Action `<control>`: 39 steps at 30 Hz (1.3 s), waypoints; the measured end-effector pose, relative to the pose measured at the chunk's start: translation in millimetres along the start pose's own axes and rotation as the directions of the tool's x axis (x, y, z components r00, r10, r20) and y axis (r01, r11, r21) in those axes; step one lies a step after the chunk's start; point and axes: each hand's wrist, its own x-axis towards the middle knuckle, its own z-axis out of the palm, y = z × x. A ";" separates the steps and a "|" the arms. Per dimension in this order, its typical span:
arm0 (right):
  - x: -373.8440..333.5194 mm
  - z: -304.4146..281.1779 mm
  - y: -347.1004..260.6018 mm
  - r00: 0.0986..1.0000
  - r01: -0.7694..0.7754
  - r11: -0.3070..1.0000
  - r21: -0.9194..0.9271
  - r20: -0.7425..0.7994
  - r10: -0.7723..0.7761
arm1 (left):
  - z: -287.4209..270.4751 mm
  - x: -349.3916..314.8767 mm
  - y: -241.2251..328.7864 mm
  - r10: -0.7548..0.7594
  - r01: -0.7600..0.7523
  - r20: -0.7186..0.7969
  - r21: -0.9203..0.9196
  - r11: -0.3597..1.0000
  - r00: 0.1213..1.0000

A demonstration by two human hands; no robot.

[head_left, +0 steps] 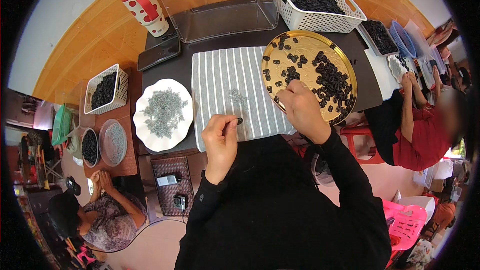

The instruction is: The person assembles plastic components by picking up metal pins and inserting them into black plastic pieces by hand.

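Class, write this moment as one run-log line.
left hand: pinching black piece | right hand: over gold tray | striped cloth: grey pins | white plate: more pins

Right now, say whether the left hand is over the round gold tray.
No: the left hand is at the near edge of the striped grey cloth, left of the tray.

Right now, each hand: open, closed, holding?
Left hand: closed on a black piece.
Right hand: curled at the tray; can't tell if it holds anything.
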 end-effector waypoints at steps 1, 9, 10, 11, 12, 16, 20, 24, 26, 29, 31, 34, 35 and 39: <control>-0.9 3.1 2.7 0.998 -0.029 0.996 -0.089 0.048 0.034 | -1.0 1.6 -2.2 0.078 -0.075 -0.016 0.151 0.986 0.997; 2.0 12.3 3.7 0.990 -0.061 0.988 -0.144 0.120 0.079 | -2.5 3.5 -5.2 0.144 -0.124 -0.044 0.313 0.942 0.989; 2.5 12.6 4.7 0.989 -0.072 0.984 -0.160 0.117 0.092 | -3.5 2.8 -5.0 0.154 -0.126 -0.069 0.312 0.942 0.986; 2.9 11.9 5.4 0.989 -0.067 0.986 -0.154 0.119 0.086 | -4.9 2.3 -4.9 0.165 -0.129 -0.093 0.311 0.942 0.982; 3.3 10.5 6.1 0.986 -0.078 0.991 -0.108 0.138 0.093 | -6.6 -0.3 -5.3 0.139 -0.107 -0.099 0.276 0.955 0.985; -1.0 1.2 -7.2 1.000 -0.025 0.991 0.129 -0.007 0.026 | -8.9 -10.2 9.2 0.134 -0.109 -0.106 0.215 0.970 0.985; -15.8 10.0 -48.4 0.970 0.170 0.947 0.272 -0.216 -0.112 | 5.6 -27.4 18.4 -0.318 0.398 0.240 -0.521 0.755 0.917; -25.7 26.0 -68.6 0.953 0.242 0.919 0.312 -0.256 -0.164 | 16.4 -31.9 11.3 -0.267 0.346 0.223 -0.684 0.642 0.938; -22.0 30.2 -67.8 0.967 0.214 0.887 0.409 -0.215 -0.135 | 11.8 -31.8 -1.2 -0.284 0.355 0.218 -0.679 0.643 0.934; -16.6 38.0 -59.1 0.992 0.073 0.834 0.547 -0.130 -0.002 | 2.3 -27.0 -3.7 -0.313 0.365 0.207 -0.688 0.627 0.927; -9.9 42.1 -53.8 0.992 -0.034 0.807 0.589 -0.081 0.101 | -3.6 -24.6 0.3 -0.235 0.256 0.109 -0.542 0.801 0.966; 4.0 47.1 -50.0 0.999 0.011 0.992 0.124 -0.047 -0.005 | -14.8 -21.5 3.5 -0.106 0.105 0.009 -0.231 0.967 0.994; 5.4 49.5 -51.9 0.999 0.012 0.992 0.123 -0.046 -0.007 | -16.9 -20.0 1.5 0.037 -0.037 -0.025 -0.029 0.999 0.999; 7.1 60.0 -54.1 0.999 -0.037 0.998 0.050 0.019 0.036 | -20.1 -15.4 11.6 0.143 -0.150 0.044 0.255 0.955 0.989</control>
